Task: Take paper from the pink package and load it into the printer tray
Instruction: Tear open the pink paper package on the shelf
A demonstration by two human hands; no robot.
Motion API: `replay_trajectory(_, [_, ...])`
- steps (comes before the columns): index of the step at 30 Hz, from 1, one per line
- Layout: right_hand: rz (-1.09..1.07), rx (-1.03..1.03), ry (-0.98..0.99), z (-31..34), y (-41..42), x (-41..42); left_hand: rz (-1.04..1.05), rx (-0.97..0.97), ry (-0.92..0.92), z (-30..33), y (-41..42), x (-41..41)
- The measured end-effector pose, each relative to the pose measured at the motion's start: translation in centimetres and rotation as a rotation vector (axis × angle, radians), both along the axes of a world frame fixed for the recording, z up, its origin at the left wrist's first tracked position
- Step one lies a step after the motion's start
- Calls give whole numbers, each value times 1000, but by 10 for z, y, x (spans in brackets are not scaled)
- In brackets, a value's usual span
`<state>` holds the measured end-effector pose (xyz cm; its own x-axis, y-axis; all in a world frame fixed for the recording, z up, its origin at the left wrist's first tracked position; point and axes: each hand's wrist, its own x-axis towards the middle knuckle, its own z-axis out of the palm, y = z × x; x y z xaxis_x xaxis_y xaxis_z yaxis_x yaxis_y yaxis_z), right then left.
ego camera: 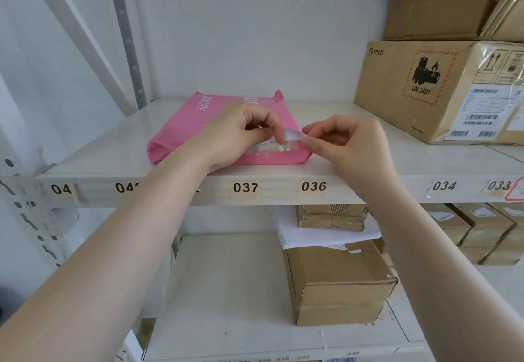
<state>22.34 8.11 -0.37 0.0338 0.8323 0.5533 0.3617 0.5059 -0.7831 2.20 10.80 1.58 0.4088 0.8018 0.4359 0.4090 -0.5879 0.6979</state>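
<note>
A pink package [187, 123] of paper lies flat on a white shelf [113, 146], near its front edge above labels 037 and 036. Its near end is torn, showing white glue marks and a lifted wrapper flap [293, 135]. My left hand [235, 135] rests on top of the package, fingers pinching the flap's left side. My right hand [346, 140] pinches the flap's right end between thumb and forefinger. The paper inside is mostly hidden by the wrapper and my hands. No printer is in view.
A large cardboard box [425, 89] marked UN 3481 stands on the same shelf to the right, more boxes stacked above it. On the lower shelf sit a brown box [337, 285] under loose white sheets [326, 237], and further small boxes [487, 231] at right.
</note>
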Motion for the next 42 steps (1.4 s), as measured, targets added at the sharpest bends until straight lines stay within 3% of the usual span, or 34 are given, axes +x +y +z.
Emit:
replay_trajectory(14, [128,-138,150,5,-2,4,16,33,8,0,-8,14])
replay_trajectory(23, [137,-133,178,4,0,7,141,219,68,-2,-14,14])
replay_trajectory(30, [156,-102,42,1,-1,5,81,275,249,-4,-29,4])
replay_trajectory(34, [151,-55,46,2,-2,6,90,252,187,-4,-29,-13])
replay_trajectory(42, [161,78,-177,10,-4,-24,113,163,165,3,-24,-20])
